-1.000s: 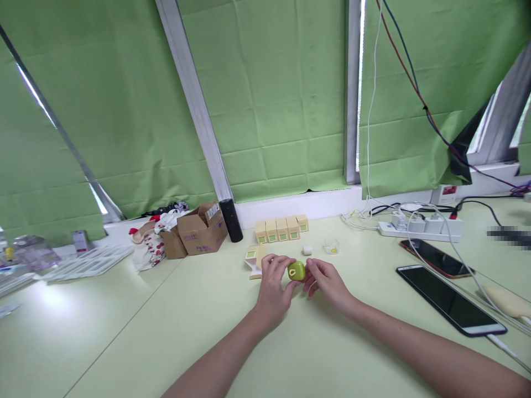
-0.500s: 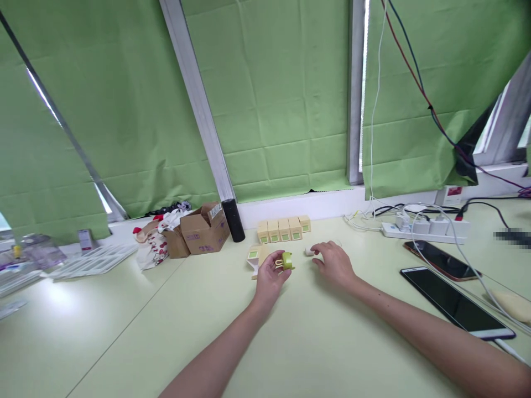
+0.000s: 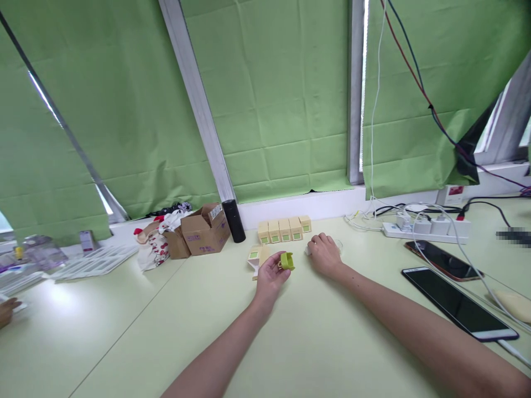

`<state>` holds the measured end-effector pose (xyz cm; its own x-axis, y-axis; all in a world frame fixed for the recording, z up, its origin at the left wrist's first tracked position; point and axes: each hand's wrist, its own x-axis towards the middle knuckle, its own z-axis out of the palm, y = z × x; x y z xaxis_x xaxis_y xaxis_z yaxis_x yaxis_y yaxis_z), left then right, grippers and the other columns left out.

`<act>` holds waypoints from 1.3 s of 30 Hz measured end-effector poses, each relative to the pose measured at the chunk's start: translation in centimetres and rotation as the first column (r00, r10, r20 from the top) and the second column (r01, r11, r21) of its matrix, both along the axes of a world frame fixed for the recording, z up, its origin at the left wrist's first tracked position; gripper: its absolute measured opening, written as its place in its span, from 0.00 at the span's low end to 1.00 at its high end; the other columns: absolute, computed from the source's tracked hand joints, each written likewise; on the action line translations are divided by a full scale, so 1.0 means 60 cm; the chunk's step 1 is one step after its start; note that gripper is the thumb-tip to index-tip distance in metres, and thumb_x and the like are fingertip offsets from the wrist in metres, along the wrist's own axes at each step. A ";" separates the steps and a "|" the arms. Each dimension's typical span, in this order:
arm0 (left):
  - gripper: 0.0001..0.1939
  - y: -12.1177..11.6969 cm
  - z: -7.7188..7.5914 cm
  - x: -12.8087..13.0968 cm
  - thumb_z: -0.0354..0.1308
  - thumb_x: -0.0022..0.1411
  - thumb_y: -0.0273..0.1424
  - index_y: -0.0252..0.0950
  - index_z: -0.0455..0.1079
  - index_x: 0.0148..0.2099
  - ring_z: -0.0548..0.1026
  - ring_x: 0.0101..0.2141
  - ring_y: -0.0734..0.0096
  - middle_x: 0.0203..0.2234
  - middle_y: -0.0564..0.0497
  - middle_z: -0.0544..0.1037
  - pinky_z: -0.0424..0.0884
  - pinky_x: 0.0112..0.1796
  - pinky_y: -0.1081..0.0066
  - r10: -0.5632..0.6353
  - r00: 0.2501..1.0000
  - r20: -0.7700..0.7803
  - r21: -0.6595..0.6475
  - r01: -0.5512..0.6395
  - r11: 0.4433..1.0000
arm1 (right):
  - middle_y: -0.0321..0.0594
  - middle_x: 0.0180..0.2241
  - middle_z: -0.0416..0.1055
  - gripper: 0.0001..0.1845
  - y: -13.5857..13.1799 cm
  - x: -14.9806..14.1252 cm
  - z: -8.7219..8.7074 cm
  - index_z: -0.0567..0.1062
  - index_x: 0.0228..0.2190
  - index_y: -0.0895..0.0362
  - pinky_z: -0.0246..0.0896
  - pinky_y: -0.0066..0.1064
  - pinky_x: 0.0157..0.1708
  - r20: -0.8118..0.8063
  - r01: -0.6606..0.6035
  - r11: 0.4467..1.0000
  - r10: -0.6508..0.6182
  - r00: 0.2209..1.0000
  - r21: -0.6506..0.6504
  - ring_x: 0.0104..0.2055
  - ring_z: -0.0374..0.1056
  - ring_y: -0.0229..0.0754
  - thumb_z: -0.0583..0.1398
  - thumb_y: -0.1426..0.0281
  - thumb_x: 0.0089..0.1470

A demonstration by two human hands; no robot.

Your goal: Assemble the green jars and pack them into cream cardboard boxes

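My left hand (image 3: 269, 276) is closed, its thumb and fingers pinching a small yellow-green case (image 3: 286, 261) with a pale loop on its side. The open hollow of the case faces right. Just behind that hand, an opened cream carton (image 3: 254, 255) with a green window lies on the table. My right hand (image 3: 324, 253) is lowered to the tabletop, fingers curled over a small white object (image 3: 307, 250). Most of that object is hidden under the fingers. A thin clear piece (image 3: 341, 245) shows beyond the right hand's knuckles.
Several cream cartons (image 3: 285, 230) stand in a row by the wall. Left of them are a black cylinder (image 3: 234, 221) and a cardboard box (image 3: 204, 231). Phones (image 3: 456, 301) and a power strip (image 3: 427, 231) with cables lie right. Another person's hand (image 3: 7, 310) shows at the left edge.
My right hand has moved slightly left and closed over the small white object. The yellow-green case has turned in my left hand. Another person's hand has come in at the left edge.
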<state>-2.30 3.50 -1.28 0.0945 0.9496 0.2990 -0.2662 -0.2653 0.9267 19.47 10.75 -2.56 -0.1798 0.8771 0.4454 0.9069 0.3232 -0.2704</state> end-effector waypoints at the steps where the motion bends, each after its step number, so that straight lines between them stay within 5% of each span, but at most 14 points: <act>1: 0.32 0.000 0.001 0.000 0.79 0.47 0.33 0.34 0.76 0.54 0.79 0.52 0.54 0.53 0.38 0.81 0.73 0.57 0.55 0.001 1.000 0.002 0.003 -0.001 1.000 | 0.59 0.50 0.75 0.13 -0.002 -0.001 0.002 0.83 0.42 0.61 0.49 0.46 0.55 -0.042 -0.003 1.000 0.003 0.999 -0.001 0.57 0.58 0.60 0.61 0.77 0.56; 6: 0.31 -0.001 0.005 -0.001 0.78 0.45 0.30 0.35 0.75 0.53 0.80 0.50 0.56 0.49 0.41 0.81 0.75 0.54 0.58 0.030 1.000 0.005 0.020 -0.031 0.999 | 0.53 0.49 0.76 0.13 -0.022 -0.009 0.022 0.82 0.44 0.57 0.54 0.46 0.55 -0.330 -0.023 1.000 0.017 0.944 -0.015 0.55 0.63 0.58 0.62 0.71 0.59; 12: 0.29 -0.003 0.007 0.000 0.76 0.46 0.28 0.36 0.74 0.52 0.79 0.50 0.56 0.49 0.41 0.80 0.74 0.54 0.58 0.058 0.998 0.004 0.058 -0.058 0.997 | 0.45 0.40 0.79 0.24 -0.078 -0.022 0.037 0.81 0.46 0.56 0.64 0.35 0.34 -0.689 -0.233 0.969 0.113 0.716 -0.084 0.37 0.70 0.45 0.56 0.53 0.65; 14: 0.29 -0.004 0.008 0.001 0.75 0.46 0.27 0.36 0.73 0.52 0.79 0.50 0.57 0.49 0.41 0.80 0.74 0.54 0.58 0.063 0.998 0.000 0.067 -0.063 0.996 | 0.45 0.37 0.77 0.24 -0.101 -0.023 0.035 0.83 0.41 0.57 0.62 0.33 0.31 -0.949 -0.442 0.892 0.056 0.309 -0.091 0.36 0.67 0.44 0.64 0.50 0.57; 15: 0.29 -0.005 0.008 0.002 0.75 0.47 0.27 0.36 0.73 0.52 0.79 0.50 0.57 0.49 0.41 0.80 0.74 0.54 0.58 0.068 0.998 -0.006 0.071 -0.067 0.995 | 0.45 0.36 0.76 0.23 -0.112 -0.023 0.033 0.83 0.38 0.57 0.61 0.32 0.29 -0.986 -0.502 0.861 -0.001 0.164 -0.084 0.35 0.66 0.43 0.69 0.50 0.52; 18: 0.28 -0.007 0.010 0.004 0.74 0.47 0.27 0.36 0.73 0.51 0.79 0.51 0.57 0.49 0.41 0.80 0.74 0.54 0.59 0.081 0.996 -0.027 0.085 -0.078 0.993 | 0.44 0.39 0.76 0.21 -0.132 -0.023 0.031 0.84 0.35 0.56 0.60 0.30 0.28 -0.988 -0.586 0.807 -0.136 -0.066 -0.073 0.34 0.64 0.40 0.74 0.54 0.45; 26: 0.26 -0.012 0.011 0.009 0.72 0.48 0.26 0.36 0.73 0.51 0.78 0.50 0.57 0.48 0.41 0.80 0.73 0.52 0.61 0.075 0.995 -0.067 0.104 -0.068 0.992 | 0.48 0.43 0.81 0.20 -0.148 -0.024 0.044 0.81 0.36 0.55 0.65 0.31 0.32 -0.977 -0.685 0.727 -0.172 -0.128 -0.038 0.38 0.72 0.44 0.75 0.57 0.46; 39: 0.24 -0.014 0.010 0.011 0.70 0.50 0.26 0.36 0.74 0.51 0.78 0.50 0.57 0.48 0.41 0.81 0.72 0.53 0.61 0.097 0.988 -0.124 0.156 -0.077 0.985 | 0.37 0.35 0.74 0.24 -0.150 -0.029 0.038 0.78 0.36 0.53 0.63 0.32 0.29 -0.983 -0.621 0.784 -0.097 -0.153 0.020 0.32 0.66 0.40 0.78 0.63 0.36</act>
<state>-1.63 2.64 -0.70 0.0610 0.9012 0.4292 -0.1156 -0.4207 0.8998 17.76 1.76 -0.26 -0.1745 0.9781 0.1136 -0.5475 -0.0005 -0.8368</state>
